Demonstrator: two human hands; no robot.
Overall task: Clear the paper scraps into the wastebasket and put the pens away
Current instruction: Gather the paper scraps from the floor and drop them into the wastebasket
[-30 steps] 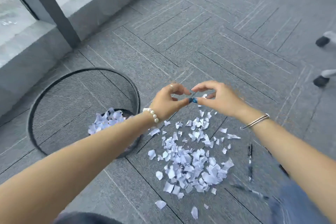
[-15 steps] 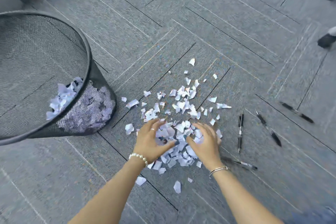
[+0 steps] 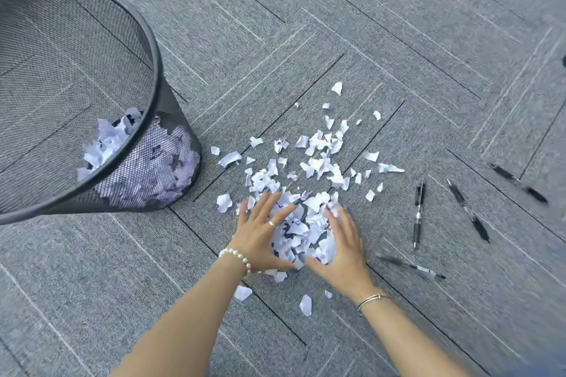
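White paper scraps (image 3: 321, 159) lie strewn over the grey carpet. A heap of them (image 3: 301, 229) is bunched up between my two hands. My left hand (image 3: 260, 236) presses on the heap's left side with fingers spread. Cupped against the right side of that same heap is my right hand (image 3: 343, 248). The black mesh wastebasket (image 3: 153, 70) stands to the left, with scraps (image 3: 107, 144) at its bottom. Several black pens lie on the carpet to the right: one (image 3: 418, 211) nearest the scraps, another (image 3: 467, 210) beside it, one (image 3: 410, 267) close to my right wrist.
A further pen (image 3: 517, 182) lies blurred near the right edge. Loose scraps (image 3: 305, 304) sit between my forearms. A dark shape at the far right edge is too small to tell. Grey carpet tiles cover the floor all around.
My hands came down from pinching a scrap in the air to the pile, and have drawn the scraps into a tighter heap between them. The view has tilted down and moved closer.
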